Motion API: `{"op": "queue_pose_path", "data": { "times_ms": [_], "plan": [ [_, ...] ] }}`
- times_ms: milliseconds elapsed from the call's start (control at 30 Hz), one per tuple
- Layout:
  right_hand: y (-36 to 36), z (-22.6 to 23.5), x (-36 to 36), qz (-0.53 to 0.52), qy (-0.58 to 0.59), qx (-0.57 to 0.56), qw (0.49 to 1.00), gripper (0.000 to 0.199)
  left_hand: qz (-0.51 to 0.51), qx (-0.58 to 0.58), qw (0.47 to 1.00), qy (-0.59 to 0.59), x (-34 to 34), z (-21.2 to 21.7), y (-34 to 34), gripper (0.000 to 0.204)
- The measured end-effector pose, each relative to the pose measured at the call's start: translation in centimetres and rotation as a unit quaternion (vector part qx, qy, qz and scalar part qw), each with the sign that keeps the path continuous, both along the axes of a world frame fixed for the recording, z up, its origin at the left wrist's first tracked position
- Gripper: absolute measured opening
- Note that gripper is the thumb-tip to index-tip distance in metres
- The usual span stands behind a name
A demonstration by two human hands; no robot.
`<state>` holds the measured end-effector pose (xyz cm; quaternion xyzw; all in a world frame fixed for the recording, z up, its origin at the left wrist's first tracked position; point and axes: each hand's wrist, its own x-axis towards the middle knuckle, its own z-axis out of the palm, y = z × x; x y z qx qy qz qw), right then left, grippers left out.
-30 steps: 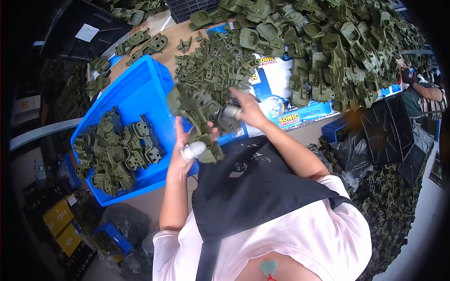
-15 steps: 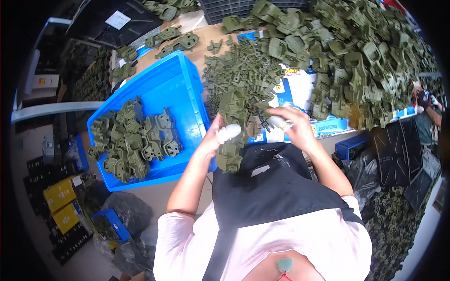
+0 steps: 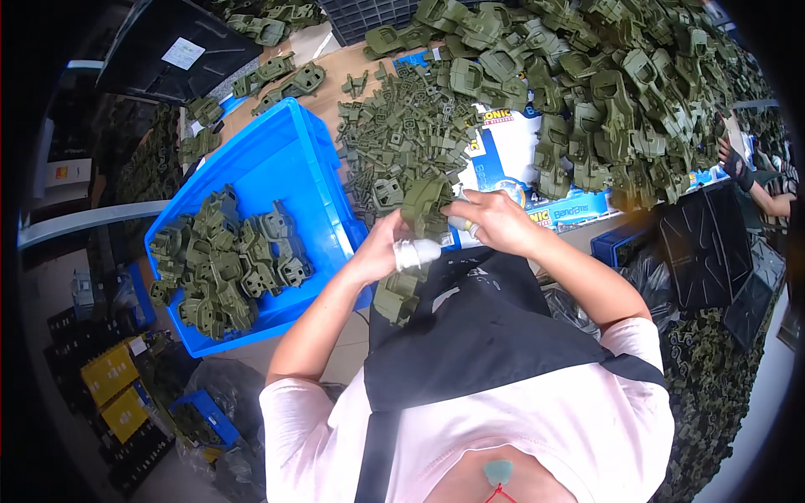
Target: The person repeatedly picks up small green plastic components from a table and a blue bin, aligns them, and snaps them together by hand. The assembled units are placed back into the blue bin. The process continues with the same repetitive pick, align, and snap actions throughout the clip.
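Note:
My left hand (image 3: 381, 254) is closed round a long olive-green moulded plastic shell (image 3: 426, 204), tilted in front of my apron. One end of it points down toward me, the other up at the heap. White wrapping covers my left thumb. My right hand (image 3: 501, 222) has its fingers pinched together against the shell's upper right edge, also with white wrapping on a digit. Whether a small piece sits between those fingertips is hidden. Just beyond both hands lies a heap of small olive-green plastic parts (image 3: 411, 126).
A blue bin (image 3: 323, 180) at the left holds several green shells (image 3: 220, 260). Larger green shells (image 3: 620, 101) are piled at the right and back of the table. A black crate (image 3: 369, 18) stands at the far edge. Another person's gloved hand (image 3: 738, 170) shows at far right.
My right hand has moved in from beside the shell and now touches its upper end. The shell has turned slightly in my left hand. The whole view has shifted a little.

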<state>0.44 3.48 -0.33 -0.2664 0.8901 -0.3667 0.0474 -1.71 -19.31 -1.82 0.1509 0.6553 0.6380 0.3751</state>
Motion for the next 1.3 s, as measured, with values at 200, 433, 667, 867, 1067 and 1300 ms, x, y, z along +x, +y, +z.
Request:
{"op": "queue_pose_path", "data": {
  "times_ms": [200, 433, 667, 867, 1067, 1300],
  "plan": [
    [0.0, -0.8, 0.6, 0.033, -0.026, 0.029, 0.999, 0.031, -0.015, -0.009, 1.000, -0.025, 0.5, -0.1, 0.2, 0.057],
    [6.0, -8.0, -8.3, -0.109, -0.156, -0.086, 0.978, 0.035, 0.246, 0.018, 0.957, -0.151, -1.9, -3.2, -1.8, 0.046],
    [6.4, -15.3, -10.9, -0.201, -0.016, 0.260, 0.944, 0.022, 0.331, 0.139, 0.888, -0.286, -1.0, -2.9, -1.5, 0.053],
    [6.9, -9.7, -6.0, -0.168, -0.080, 0.073, 0.980, 0.022, 0.334, 0.109, 0.849, -0.396, 0.1, -3.5, -0.8, 0.052],
    [-0.5, 0.5, 2.1, 0.101, -0.153, -0.021, 0.983, 0.041, 0.268, 0.113, 0.877, -0.382, 1.1, -3.7, 2.0, 0.049],
    [-2.0, 0.3, 2.5, 0.183, -0.156, 0.074, 0.968, 0.032, 0.223, 0.082, 0.912, -0.334, 1.9, -5.2, 2.8, 0.040]
  ]
}}
